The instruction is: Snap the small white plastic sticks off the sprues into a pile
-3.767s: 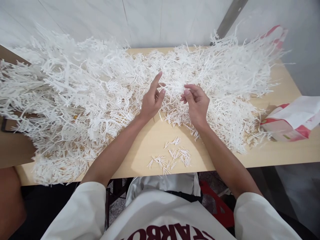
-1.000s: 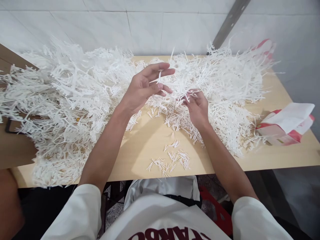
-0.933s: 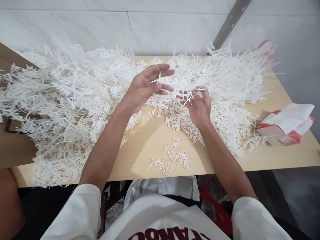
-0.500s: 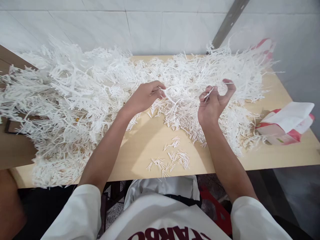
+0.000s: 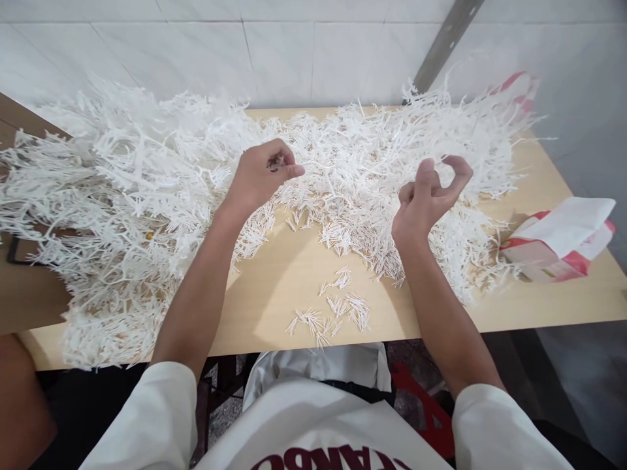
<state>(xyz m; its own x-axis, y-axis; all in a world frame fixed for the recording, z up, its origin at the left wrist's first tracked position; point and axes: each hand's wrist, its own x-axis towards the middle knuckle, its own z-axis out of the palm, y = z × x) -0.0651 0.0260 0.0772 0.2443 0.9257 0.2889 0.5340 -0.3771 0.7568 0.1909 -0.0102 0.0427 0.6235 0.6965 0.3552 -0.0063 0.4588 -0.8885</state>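
A broad heap of white branched plastic sprigs (image 5: 362,150) lies along the table. Above its middle, my left hand (image 5: 262,170) is closed in a pinch, thumb against finger. A thin white strand shows at those fingertips and blends into the heap behind. Farther right, my right hand (image 5: 421,199) is raised over the heap with the lower fingers curled into the palm. Its index finger is bent in an arc beside the upright thumb; whatever the curled fingers hold is hidden. Short white loose pieces (image 5: 357,310) lie scattered between my forearms.
On the right of the wooden table (image 5: 553,307) stands a pink and white tissue pack (image 5: 553,251). A cardboard box (image 5: 32,294) is at the left, partly under the sprigs. A tiled wall (image 5: 279,59) and a metal post (image 5: 443,49) stand behind. Another person's arm (image 5: 24,398) shows at lower left.
My left hand has moved left and slightly up, its fingers closing into a pinch. My right hand has shifted slightly right, and the thin white piece seen in its fingers no longer shows.
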